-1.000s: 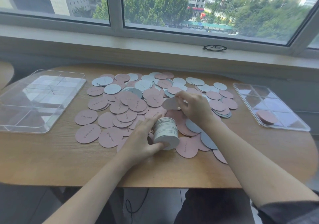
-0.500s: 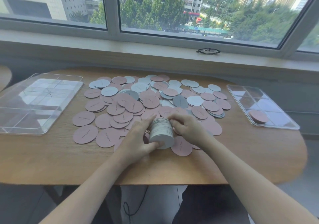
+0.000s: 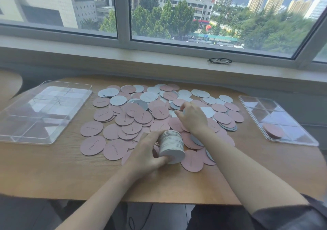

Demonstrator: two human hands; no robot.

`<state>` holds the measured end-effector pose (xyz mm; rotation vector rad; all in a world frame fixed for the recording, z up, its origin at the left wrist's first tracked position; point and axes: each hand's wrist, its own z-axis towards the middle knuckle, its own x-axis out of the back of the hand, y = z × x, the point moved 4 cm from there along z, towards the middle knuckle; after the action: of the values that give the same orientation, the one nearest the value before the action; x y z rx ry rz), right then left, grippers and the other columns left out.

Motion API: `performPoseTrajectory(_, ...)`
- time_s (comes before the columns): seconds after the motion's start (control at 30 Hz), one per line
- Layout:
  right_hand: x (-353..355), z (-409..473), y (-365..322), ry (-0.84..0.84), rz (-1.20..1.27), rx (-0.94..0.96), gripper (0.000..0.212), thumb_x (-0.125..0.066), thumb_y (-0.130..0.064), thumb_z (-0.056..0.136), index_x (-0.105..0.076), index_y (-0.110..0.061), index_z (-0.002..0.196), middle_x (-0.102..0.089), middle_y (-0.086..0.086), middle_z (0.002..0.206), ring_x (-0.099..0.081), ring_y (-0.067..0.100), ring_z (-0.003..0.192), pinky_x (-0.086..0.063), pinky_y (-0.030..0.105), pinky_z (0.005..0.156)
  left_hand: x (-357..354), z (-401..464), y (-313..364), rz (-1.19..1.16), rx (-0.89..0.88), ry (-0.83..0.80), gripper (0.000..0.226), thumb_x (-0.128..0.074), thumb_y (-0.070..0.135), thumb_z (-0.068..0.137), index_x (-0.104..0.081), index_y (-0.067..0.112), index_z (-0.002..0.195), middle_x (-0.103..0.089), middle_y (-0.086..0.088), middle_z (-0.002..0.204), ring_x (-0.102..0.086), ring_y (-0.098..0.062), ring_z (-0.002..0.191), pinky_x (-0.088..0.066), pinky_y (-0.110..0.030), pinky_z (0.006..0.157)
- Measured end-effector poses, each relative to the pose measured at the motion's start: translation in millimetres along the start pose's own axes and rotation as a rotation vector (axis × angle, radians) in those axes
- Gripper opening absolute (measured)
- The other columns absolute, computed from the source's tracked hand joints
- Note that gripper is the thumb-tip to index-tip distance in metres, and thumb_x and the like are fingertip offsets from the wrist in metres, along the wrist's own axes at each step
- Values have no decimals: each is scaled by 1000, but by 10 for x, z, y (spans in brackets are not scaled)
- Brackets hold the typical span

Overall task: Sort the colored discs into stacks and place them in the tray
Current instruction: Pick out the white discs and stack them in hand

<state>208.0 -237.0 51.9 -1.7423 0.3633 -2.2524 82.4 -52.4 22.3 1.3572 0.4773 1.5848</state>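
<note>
A: What are the hands doing?
B: The left hand (image 3: pixel 148 152) grips a thick stack of pale discs (image 3: pixel 171 146), tipped on its side, fingers over the top and thumb beneath, just above the near edge of the spread.
A: And the other?
B: The right hand (image 3: pixel 192 117) reaches into the middle of the pile, fingers curled onto a pale disc (image 3: pixel 174 114); whether it has it pinched I cannot tell.
A: Where is everything else?
B: Loose pink and pale discs (image 3: pixel 141 116) overlap across the wooden table (image 3: pixel 53 167). A clear divided tray (image 3: pixel 276 118) at the right holds a pink stack (image 3: pixel 273 130) in a near compartment. A clear box (image 3: pixel 42 111) sits at the left.
</note>
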Motion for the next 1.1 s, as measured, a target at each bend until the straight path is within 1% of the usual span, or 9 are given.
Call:
performPoseTrajectory(0.17,-108,145,-99,-112,-223,-83,70,-53,-66,86,-50,-10,129,-48,8,125,-48,29,119,-43,40,88,9,-4,7,-5,-10,8,74,-83,27,72,-50,32,138,-50,24,104,-47,-4,108,-40,-8,82)
performPoseTrajectory(0.3,-94,161,-63,-165,-225,-68,66,-54,-60,89,-48,-9,131,-46,9,127,-48,30,120,-43,39,85,-1,-2,-15,-30,14,0,72,-84,27,72,-50,32,136,-47,27,104,-48,-3,102,-41,-8,79)
performPoseTrajectory(0.43,-67,146,-91,-205,-329,38,48,-49,-48,95,-58,-7,118,-49,11,122,-52,31,112,-41,36,80,6,-4,-4,-20,16,-3,71,-84,26,72,-51,32,135,-45,30,102,-49,-2,97,-41,-10,80)
performPoseTrajectory(0.53,-83,145,-28,-249,-330,111,38,-46,-45,96,-60,-9,95,-46,7,109,-54,30,104,-42,34,75,17,-12,17,-26,16,-7,72,-84,26,73,-50,31,136,-45,29,103,-49,-3,96,-41,-8,78)
performPoseTrajectory(0.63,-56,129,64,-277,-339,132,38,-46,-45,95,-61,-12,83,-47,3,106,-56,27,93,-47,36,73,18,-15,16,-30,14,-12,73,-84,27,73,-50,30,138,-47,26,104,-48,-3,99,-43,-10,77)
performPoseTrajectory(0.77,13,45,78,-164,-412,225,32,-49,-35,93,-68,-11,84,-50,1,106,-55,26,87,-40,33,69,17,-9,4,-24,10,-14,74,-83,30,73,-49,31,138,-49,23,106,-47,-2,101,-42,-9,77)
performPoseTrajectory(0.83,15,16,77,-65,-441,305,27,-53,-30,91,-72,-11,84,-55,2,103,-54,26,90,-38,34,74,15,-5,1,-22,11,-13,72,-84,30,73,-50,31,137,-49,22,105,-47,-2,99,-42,-8,76)
performPoseTrajectory(0.97,-20,-65,118,120,-449,398,14,-66,-18,77,-70,-8,68,-60,5,80,-56,29,78,-45,41,73,8,-5,-8,-21,12,-9,73,-83,28,72,-50,30,137,-51,19,104,-47,-4,104,-42,-8,77)
performPoseTrajectory(1.1,30,-164,171,287,-337,455,21,-52,-19,82,-63,-9,67,-61,5,77,-56,30,74,-47,41,70,13,-4,-5,-23,17,-5,72,-83,25,72,-50,30,136,-50,20,103,-48,-5,104,-41,-6,77)
